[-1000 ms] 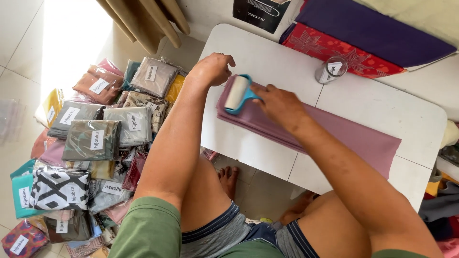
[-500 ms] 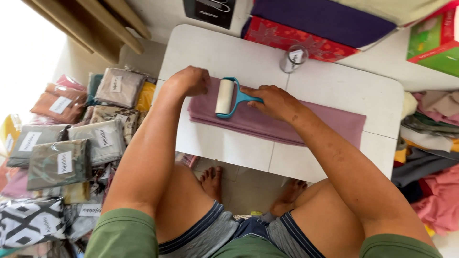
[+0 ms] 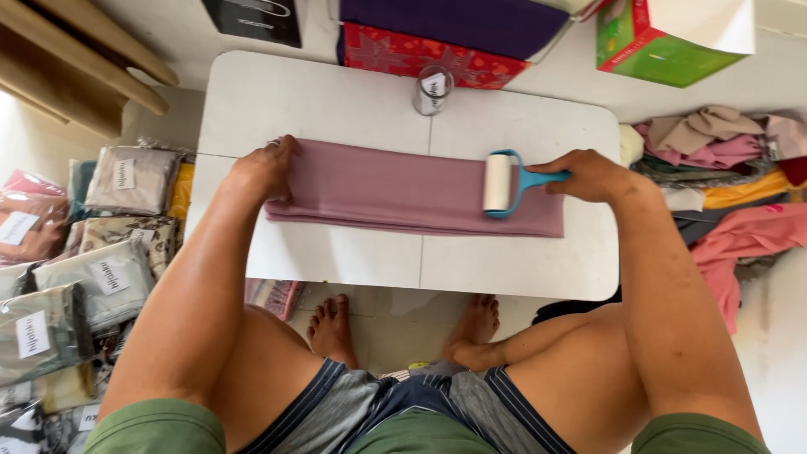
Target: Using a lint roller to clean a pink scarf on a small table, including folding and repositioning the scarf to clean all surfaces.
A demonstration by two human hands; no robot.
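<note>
A folded mauve cloth (image 3: 395, 189) lies lengthwise across the white folding table (image 3: 336, 101). My left hand (image 3: 267, 168) presses flat on the cloth's left end. My right hand (image 3: 588, 175) grips the blue handle of a lint roller (image 3: 502, 183), whose white roll rests on the cloth near its right end.
A small clear tape roll (image 3: 433, 89) stands on the table behind the cloth. Bagged fabrics (image 3: 101, 252) are piled on the floor at left, loose clothes (image 3: 723, 168) at right. Red and purple cloths (image 3: 420, 46) and a green box (image 3: 664, 42) lie beyond the table. My bare feet (image 3: 403, 328) are under it.
My right hand has rolled the lint roller from the cloth's left part to its right end. The view has shifted, and my left hand stays on the left end.
</note>
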